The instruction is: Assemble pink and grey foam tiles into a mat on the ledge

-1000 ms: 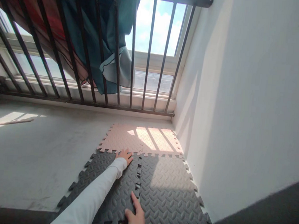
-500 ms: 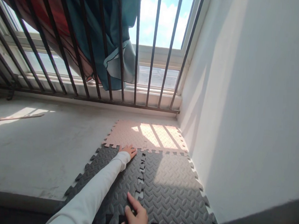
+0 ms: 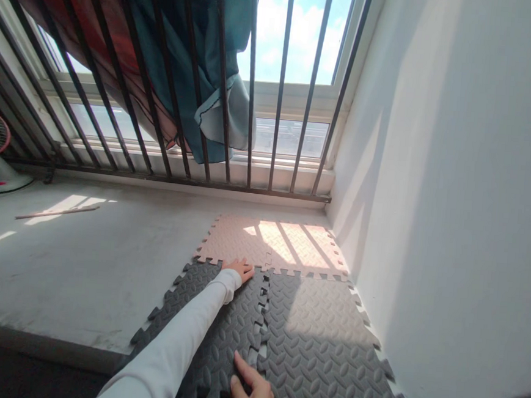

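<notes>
The left black mat [image 3: 232, 324] lies beside the right black mat [image 3: 322, 344]; likely light, bendy foam, best held by its edges. The left hand [image 3: 238, 270] lies spread on its far end; whether the right hand [image 3: 254, 392] grips its near end, I cannot tell.

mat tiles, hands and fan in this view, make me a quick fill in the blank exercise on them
1. The mat tiles nearest the railing are ____ in colour.
2. The left hand is nearer the railing than the ____ hand.
3. The fan stands at the ____ edge of the picture.

Missing words: pink; right; left.
</notes>
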Action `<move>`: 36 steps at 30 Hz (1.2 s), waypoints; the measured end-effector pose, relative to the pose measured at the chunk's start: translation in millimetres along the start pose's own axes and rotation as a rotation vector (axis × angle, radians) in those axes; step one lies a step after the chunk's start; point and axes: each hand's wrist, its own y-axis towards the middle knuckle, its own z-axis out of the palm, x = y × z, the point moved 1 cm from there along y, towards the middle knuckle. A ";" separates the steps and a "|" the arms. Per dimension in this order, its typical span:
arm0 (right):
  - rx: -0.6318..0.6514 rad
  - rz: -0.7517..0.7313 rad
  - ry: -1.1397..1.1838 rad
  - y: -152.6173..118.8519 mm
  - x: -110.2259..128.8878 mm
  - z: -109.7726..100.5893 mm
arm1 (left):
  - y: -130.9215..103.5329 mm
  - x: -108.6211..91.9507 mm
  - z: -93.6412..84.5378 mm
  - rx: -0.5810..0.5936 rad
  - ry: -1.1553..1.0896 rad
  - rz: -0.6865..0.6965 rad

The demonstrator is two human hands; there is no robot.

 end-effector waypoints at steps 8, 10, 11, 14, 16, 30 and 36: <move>-0.093 0.138 0.097 9.0 0.1 1.5 | -25.0 52.0 8.8 -0.098 0.067 -0.128; -0.128 0.140 0.090 7.6 4.0 2.4 | -30.8 70.6 13.8 -0.098 0.108 -0.169; -0.144 0.137 0.088 6.8 5.7 3.0 | -32.6 78.2 16.0 -0.094 0.120 -0.177; -0.191 0.132 0.099 4.3 7.7 5.1 | -34.8 91.1 19.7 -0.063 0.105 -0.192; -0.219 0.126 0.087 2.9 5.9 6.3 | -34.1 92.4 18.8 -0.047 0.084 -0.193; -0.114 0.007 0.050 -4.4 -13.4 8.3 | -31.0 92.3 5.2 -0.010 0.051 -0.144; -0.040 0.019 0.087 -12.2 -8.9 13.7 | -31.1 92.8 3.8 0.020 0.045 -0.153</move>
